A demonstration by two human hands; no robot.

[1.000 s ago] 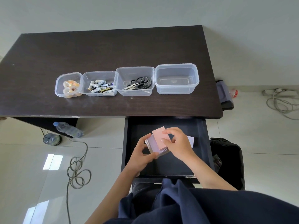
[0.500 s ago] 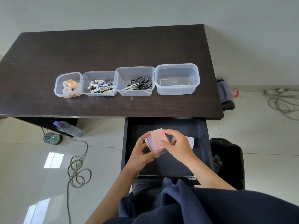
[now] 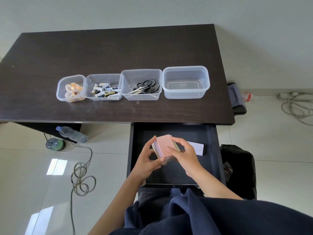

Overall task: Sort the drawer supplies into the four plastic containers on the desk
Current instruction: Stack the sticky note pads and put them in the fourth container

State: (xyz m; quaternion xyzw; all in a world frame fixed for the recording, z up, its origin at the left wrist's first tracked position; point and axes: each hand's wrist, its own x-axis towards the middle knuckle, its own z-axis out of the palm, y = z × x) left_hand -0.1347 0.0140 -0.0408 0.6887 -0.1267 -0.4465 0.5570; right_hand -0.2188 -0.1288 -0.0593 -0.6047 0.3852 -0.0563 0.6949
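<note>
Both hands' fingers [image 3: 176,141] grip the pink notepad stack [image 3: 165,145] over the drawer [image 3: 171,173].

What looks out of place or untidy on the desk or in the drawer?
Nothing stands out. The four containers stand in a neat row, and both hands hold the stack of pads squarely over the drawer. One pale pad lies in it.

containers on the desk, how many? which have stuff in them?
4, in a row on the desk: tape container, battery container, scissors container, and the rightmost container, holding nothing.
</note>
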